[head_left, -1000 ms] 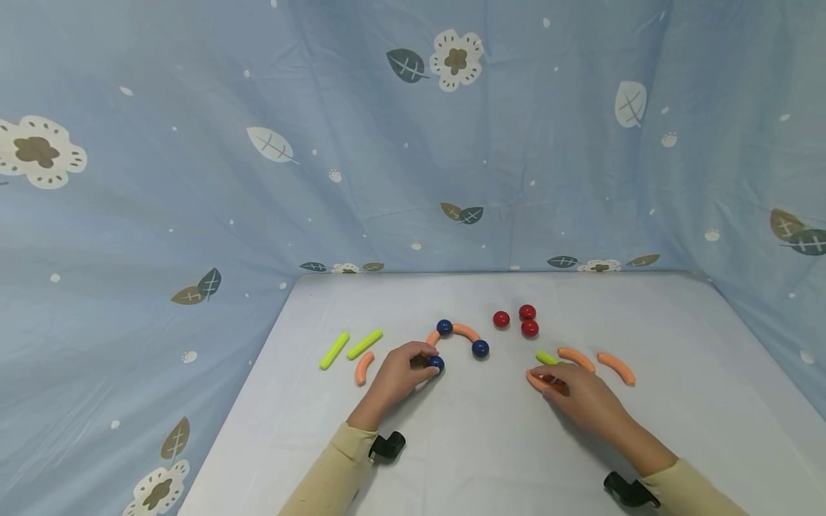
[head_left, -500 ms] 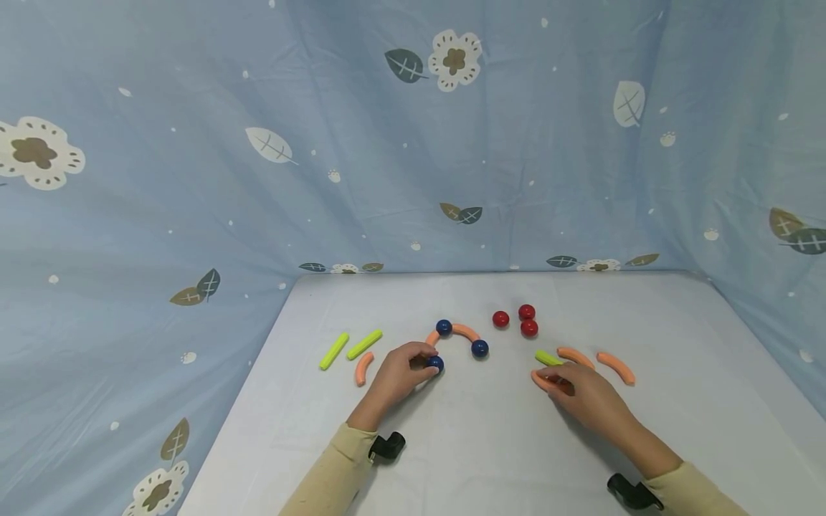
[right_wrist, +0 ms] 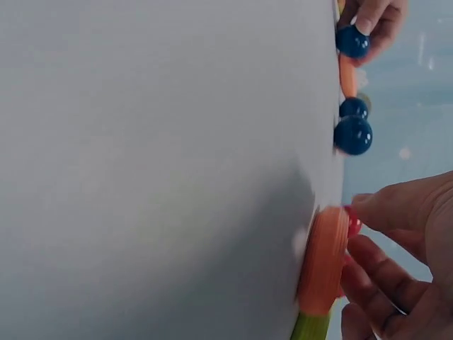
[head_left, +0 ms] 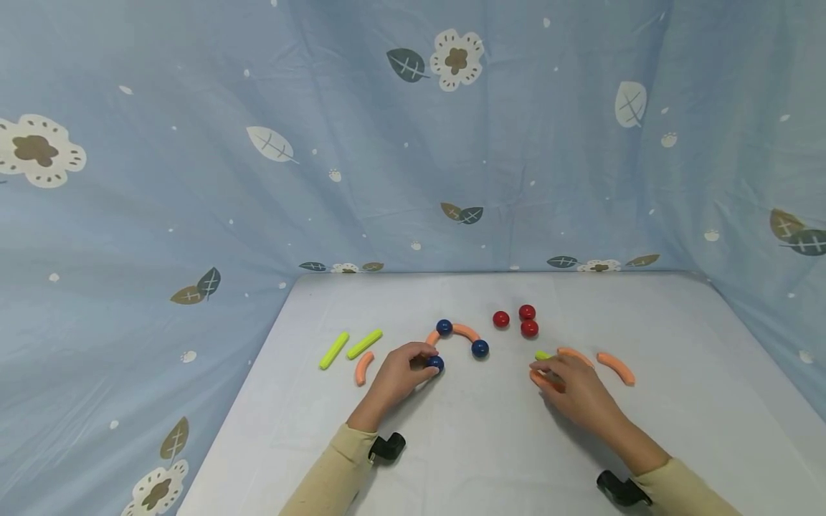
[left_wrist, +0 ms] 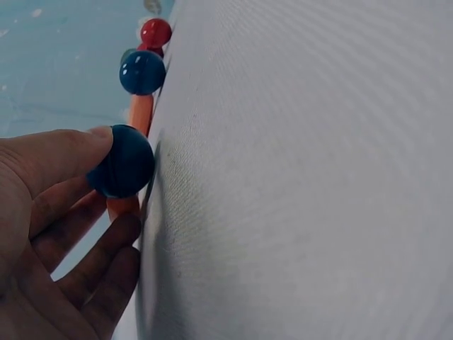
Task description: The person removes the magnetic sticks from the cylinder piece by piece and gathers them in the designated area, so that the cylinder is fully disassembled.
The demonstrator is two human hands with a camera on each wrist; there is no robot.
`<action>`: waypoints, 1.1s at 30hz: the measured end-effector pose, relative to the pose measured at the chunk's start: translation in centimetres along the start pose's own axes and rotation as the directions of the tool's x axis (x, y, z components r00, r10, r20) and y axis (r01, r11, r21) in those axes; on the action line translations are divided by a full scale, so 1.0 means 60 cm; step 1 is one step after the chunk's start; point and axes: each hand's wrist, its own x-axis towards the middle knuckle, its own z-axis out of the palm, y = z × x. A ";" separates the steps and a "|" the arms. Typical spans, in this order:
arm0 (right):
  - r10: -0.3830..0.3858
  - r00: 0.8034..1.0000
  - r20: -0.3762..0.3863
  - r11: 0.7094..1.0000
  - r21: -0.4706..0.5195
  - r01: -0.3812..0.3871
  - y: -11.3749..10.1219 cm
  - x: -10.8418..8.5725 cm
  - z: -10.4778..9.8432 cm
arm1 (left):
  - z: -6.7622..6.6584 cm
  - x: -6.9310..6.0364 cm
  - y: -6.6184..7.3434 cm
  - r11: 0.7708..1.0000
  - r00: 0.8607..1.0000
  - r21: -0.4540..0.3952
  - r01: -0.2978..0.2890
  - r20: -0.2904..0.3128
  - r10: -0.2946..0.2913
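Note:
My left hand (head_left: 400, 376) pinches a blue ball (left_wrist: 124, 163) between thumb and fingers, low over the white table. This ball ends an arc of curved orange rods and blue balls; one rod (head_left: 464, 331) links the top ball (head_left: 444, 327) to the right ball (head_left: 480, 349). My right hand (head_left: 577, 394) has thumb and fingers about a loose curved orange rod (right_wrist: 323, 262), which its fingers partly cover in the head view. A green rod (head_left: 542, 355) lies just behind that hand, mostly hidden. Another curved orange rod (head_left: 576, 355) is beside it.
Three red balls (head_left: 501, 319) lie behind the right hand. A further orange rod (head_left: 616, 368) is at the right. Left of my left hand are two green rods (head_left: 334, 351) and a short orange rod (head_left: 364, 368). A blue patterned cloth (head_left: 400, 179) hangs behind the table.
The right hand and its orange rod shifted slightly right, then a little back left. That hand now covers more of the green rod. The left hand stays on the blue ball.

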 end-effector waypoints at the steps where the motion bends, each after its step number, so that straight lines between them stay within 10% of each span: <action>1: 0.008 1.000 0.006 1.000 0.000 -0.008 -0.004 0.003 0.002 | 0.000 0.000 0.000 1.000 1.000 0.001 -0.001 0.000 0.001; 33: 0.128 0.983 0.130 0.991 0.013 -0.131 -0.083 0.122 0.079 | 0.001 -0.018 0.010 1.000 1.000 -0.024 0.007 0.019 -0.007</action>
